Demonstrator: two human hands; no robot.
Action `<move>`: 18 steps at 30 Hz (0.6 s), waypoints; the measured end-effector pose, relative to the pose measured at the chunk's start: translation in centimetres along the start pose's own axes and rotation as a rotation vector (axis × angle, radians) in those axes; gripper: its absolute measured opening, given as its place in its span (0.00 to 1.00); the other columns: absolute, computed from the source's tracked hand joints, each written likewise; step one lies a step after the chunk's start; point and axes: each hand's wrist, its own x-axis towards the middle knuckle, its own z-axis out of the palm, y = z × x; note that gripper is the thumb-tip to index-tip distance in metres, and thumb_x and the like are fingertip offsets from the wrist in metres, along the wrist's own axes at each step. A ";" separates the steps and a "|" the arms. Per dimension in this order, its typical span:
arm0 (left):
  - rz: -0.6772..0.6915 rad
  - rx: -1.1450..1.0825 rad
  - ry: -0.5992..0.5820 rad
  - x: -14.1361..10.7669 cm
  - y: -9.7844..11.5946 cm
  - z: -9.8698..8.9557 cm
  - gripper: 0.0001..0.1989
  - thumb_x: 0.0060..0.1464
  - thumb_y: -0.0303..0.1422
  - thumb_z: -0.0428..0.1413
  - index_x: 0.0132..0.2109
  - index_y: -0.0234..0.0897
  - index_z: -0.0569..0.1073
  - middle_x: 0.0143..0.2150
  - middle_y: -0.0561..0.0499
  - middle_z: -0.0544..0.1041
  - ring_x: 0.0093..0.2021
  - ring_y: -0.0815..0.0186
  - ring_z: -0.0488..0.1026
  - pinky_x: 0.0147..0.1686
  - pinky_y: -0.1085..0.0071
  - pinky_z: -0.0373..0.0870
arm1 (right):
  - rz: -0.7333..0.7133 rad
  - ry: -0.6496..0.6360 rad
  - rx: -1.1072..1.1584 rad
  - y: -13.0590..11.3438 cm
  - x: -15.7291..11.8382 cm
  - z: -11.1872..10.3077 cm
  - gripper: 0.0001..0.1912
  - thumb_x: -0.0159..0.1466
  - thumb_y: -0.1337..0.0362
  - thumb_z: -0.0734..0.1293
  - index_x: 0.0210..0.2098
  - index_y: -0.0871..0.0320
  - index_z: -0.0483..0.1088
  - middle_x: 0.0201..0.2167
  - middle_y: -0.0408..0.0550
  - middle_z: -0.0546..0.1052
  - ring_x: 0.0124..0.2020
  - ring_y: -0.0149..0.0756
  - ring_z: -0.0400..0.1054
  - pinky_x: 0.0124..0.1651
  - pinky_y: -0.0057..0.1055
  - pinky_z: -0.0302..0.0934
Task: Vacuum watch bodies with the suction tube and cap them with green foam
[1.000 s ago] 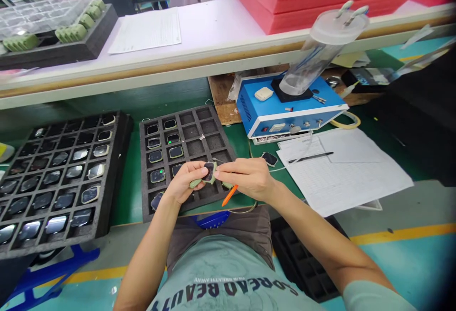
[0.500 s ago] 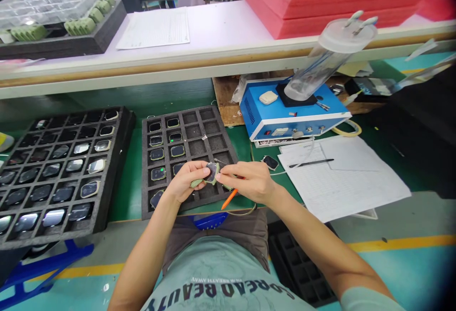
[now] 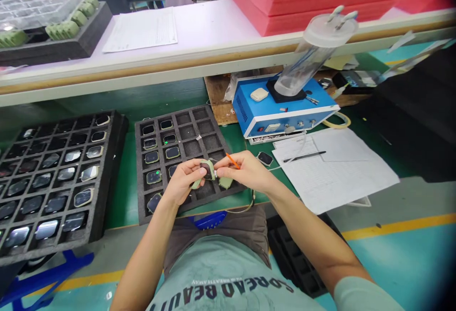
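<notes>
A green-framed watch piece is held in my left hand, its dark face tilted toward the right. My right hand is closed around an orange stick, and its fingertips meet the right edge of the watch piece, where a small pale part shows. Under both hands lies a dark foam tray with green-framed watch pieces in its left columns. Another green piece sits just below my right fingers. A separate watch face rests on the green table to the right of my right hand.
At the left stands a larger foam tray full of dark watch faces. A blue box bearing a clear tube stands behind the papers and black pen. Red foam trays sit on the shelf.
The orange stick has swung from pointing down at the front to pointing up within my right hand. The watch piece has turned slightly, and the whole view has shifted a little.
</notes>
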 end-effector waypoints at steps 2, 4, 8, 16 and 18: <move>0.022 0.030 0.002 0.1 -0.1 0.0 0.18 0.45 0.39 0.73 0.40 0.33 0.82 0.28 0.49 0.77 0.22 0.74 0.67 0.21 0.78 0.59 | 0.003 -0.016 -0.010 -0.1 0.1 -0.3 0.16 0.59 0.55 0.73 0.37 0.63 0.82 0.24 0.45 0.75 0.22 0.27 0.61 0.25 0.25 0.52; 0.040 0.055 0.004 0.1 -0.2 0.0 0.18 0.45 0.39 0.73 0.40 0.33 0.83 0.29 0.48 0.78 0.23 0.74 0.67 0.22 0.77 0.60 | -0.006 -0.046 -0.019 -0.2 0.1 -0.6 0.15 0.61 0.56 0.72 0.36 0.63 0.82 0.23 0.44 0.74 0.22 0.26 0.59 0.25 0.25 0.50; 0.054 0.094 0.012 0.1 -0.1 0.3 0.18 0.45 0.40 0.72 0.41 0.34 0.84 0.31 0.47 0.79 0.24 0.73 0.67 0.24 0.76 0.62 | -0.007 -0.074 -0.024 0.0 0.1 -0.8 0.14 0.61 0.56 0.72 0.35 0.63 0.82 0.23 0.43 0.72 0.22 0.26 0.57 0.25 0.25 0.48; 0.103 0.205 0.055 0.1 -0.5 0.7 0.17 0.49 0.43 0.69 0.39 0.34 0.85 0.27 0.50 0.76 0.23 0.73 0.64 0.24 0.76 0.57 | -0.009 0.014 -0.128 -0.3 0.5 0.2 0.11 0.61 0.61 0.69 0.27 0.61 0.77 0.21 0.42 0.72 0.22 0.27 0.59 0.27 0.26 0.50; 0.109 0.206 0.077 0.1 -0.7 0.6 0.18 0.51 0.44 0.69 0.41 0.34 0.85 0.25 0.50 0.74 0.23 0.73 0.64 0.24 0.76 0.56 | -0.050 0.089 -0.201 -0.6 0.6 0.6 0.12 0.62 0.62 0.67 0.25 0.61 0.75 0.20 0.41 0.71 0.23 0.28 0.60 0.28 0.26 0.50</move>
